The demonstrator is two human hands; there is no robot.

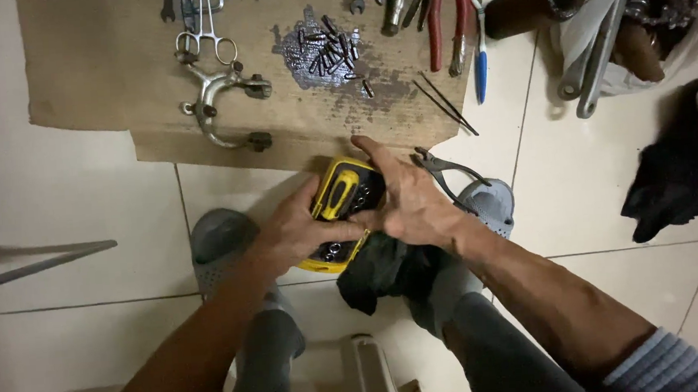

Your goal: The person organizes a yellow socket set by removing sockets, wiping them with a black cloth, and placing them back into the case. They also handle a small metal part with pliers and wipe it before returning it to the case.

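My left hand (298, 227) grips a yellow and black tool case (341, 200) from its left side, thumb across the lower edge. The case lies open and shows small bits inside. My right hand (406, 200) rests on the case's right side with fingers spread, and a dark rag (382, 271) hangs beneath its palm. Both hands are just above the floor, between my two grey shoes.
A brown cardboard sheet (99, 66) lies ahead with a metal brake caliper (218, 107), scissors-like forceps (203, 27), several dark oily screws (328, 52), red-handled pliers (447, 20) and thin rods (444, 105). Small pliers (444, 170) lie by my right shoe. Black cloth (679, 172) sits right.
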